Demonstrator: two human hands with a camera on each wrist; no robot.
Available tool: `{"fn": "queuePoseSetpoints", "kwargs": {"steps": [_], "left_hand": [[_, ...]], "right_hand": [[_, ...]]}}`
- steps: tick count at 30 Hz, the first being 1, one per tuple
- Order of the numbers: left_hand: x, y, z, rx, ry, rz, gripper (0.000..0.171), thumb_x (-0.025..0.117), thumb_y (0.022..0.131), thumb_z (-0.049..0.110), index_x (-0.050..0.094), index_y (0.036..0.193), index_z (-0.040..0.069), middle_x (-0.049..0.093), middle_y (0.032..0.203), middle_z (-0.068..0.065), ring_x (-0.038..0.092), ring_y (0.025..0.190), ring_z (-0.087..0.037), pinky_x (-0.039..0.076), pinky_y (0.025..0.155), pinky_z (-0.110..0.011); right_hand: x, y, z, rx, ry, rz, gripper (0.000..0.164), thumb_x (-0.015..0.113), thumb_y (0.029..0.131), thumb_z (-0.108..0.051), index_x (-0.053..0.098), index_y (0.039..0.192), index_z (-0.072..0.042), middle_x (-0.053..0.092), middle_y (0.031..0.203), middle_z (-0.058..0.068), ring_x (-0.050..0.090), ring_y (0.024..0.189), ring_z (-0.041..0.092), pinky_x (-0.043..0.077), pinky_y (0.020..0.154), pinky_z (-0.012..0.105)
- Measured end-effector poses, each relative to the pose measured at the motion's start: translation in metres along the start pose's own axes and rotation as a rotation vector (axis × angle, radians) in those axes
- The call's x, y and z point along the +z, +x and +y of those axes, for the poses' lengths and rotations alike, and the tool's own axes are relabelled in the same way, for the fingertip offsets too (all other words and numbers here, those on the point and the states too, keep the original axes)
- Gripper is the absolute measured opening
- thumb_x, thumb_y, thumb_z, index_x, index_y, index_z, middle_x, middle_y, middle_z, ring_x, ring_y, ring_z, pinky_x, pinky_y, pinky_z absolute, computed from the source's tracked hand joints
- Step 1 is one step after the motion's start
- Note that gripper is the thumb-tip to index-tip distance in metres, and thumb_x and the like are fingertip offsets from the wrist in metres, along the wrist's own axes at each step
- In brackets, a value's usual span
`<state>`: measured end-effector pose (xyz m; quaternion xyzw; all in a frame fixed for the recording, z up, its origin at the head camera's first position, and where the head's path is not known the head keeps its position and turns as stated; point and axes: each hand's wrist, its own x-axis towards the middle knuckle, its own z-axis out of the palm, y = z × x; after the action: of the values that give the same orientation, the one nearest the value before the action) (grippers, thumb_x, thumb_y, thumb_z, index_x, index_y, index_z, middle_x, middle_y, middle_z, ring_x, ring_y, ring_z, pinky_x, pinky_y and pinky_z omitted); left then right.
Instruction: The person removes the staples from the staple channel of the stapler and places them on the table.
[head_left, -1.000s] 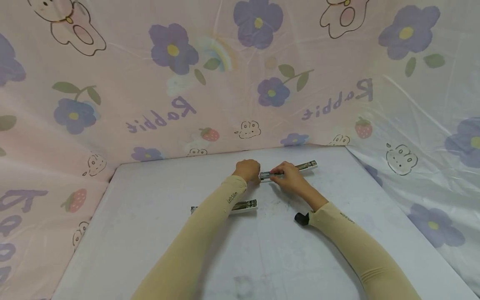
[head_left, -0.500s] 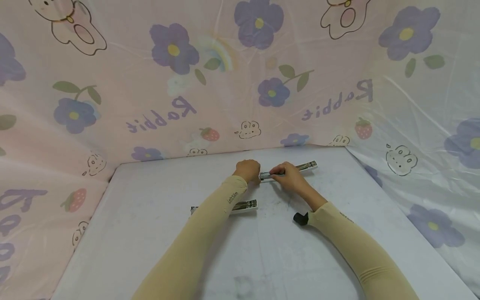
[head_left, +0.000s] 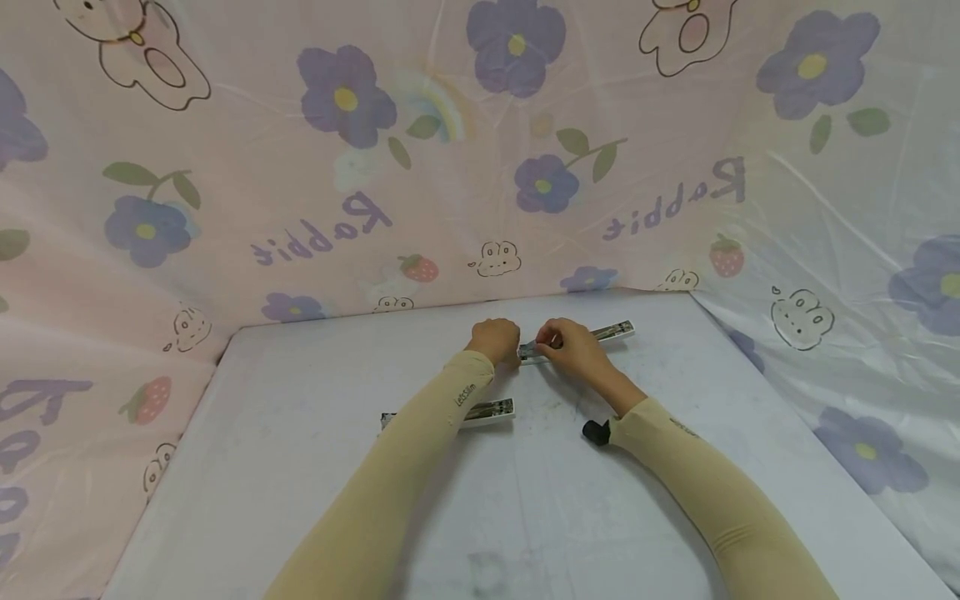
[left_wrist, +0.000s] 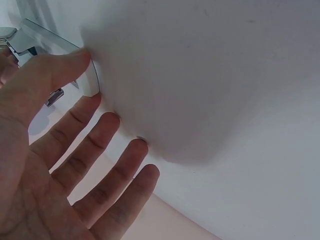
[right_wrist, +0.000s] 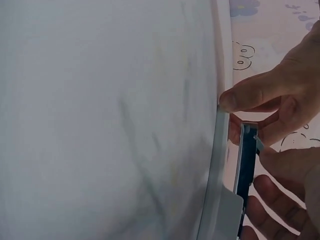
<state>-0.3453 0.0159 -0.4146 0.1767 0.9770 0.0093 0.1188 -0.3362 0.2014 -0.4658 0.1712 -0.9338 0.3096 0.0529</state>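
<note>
Near the back of the table, a long narrow white casing with metal fittings point(head_left: 617, 331) lies between both hands. My left hand point(head_left: 495, 340) pinches its left end between thumb and forefinger, and the other fingers are extended in the left wrist view. My right hand point(head_left: 573, 350) pinches a thin dark strip point(right_wrist: 246, 160) over the casing's left part. In the right wrist view this strip stands apart from the grey-white side of the casing point(right_wrist: 212, 180). Its exact kind cannot be told. A second, similar casing point(head_left: 491, 412) lies closer, partly covered by the left sleeve.
The white table point(head_left: 300, 467) carries faint smudges. A patterned curtain point(head_left: 450, 192) hangs along its back and sides. A small black cylinder point(head_left: 596, 432) sits at the right cuff.
My right hand has shifted slightly left along the casing, and its fingertips have risen with the strip tilted up. The left hand and the second casing have stayed put.
</note>
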Motion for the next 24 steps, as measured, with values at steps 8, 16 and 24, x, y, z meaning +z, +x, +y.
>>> {"fn": "queuePoseSetpoints", "kwargs": {"steps": [8,16,24], "left_hand": [[0.0,-0.002,0.001,-0.01,0.005,-0.001,0.034,0.085,0.095,0.03,0.078,0.123,0.012,0.076,0.125,-0.005,0.07,0.117,-0.027,0.056,0.102,-0.046],[0.001,0.001,0.0,0.001,0.001,0.0,0.033,0.085,0.094,0.03,0.079,0.121,0.012,0.076,0.123,-0.006,0.07,0.115,-0.028,0.056,0.1,-0.047],[0.003,0.004,-0.002,0.006,0.004,-0.006,0.032,0.085,0.095,0.033,0.079,0.119,0.013,0.077,0.118,-0.003,0.07,0.114,-0.026,0.056,0.101,-0.047]], "right_hand": [[0.003,0.006,0.002,-0.065,-0.101,-0.034,0.022,0.079,0.098,-0.014,0.074,0.119,-0.008,0.07,0.097,0.004,0.066,0.088,0.02,0.055,0.079,0.042],[-0.004,0.004,-0.001,-0.102,-0.119,-0.041,0.019,0.077,0.1,-0.013,0.078,0.117,-0.005,0.07,0.1,0.007,0.068,0.092,0.023,0.057,0.082,0.043],[-0.012,0.0,0.0,-0.125,-0.055,-0.011,0.017,0.076,0.1,-0.011,0.076,0.115,-0.002,0.071,0.102,0.01,0.068,0.092,0.026,0.057,0.081,0.044]]}}
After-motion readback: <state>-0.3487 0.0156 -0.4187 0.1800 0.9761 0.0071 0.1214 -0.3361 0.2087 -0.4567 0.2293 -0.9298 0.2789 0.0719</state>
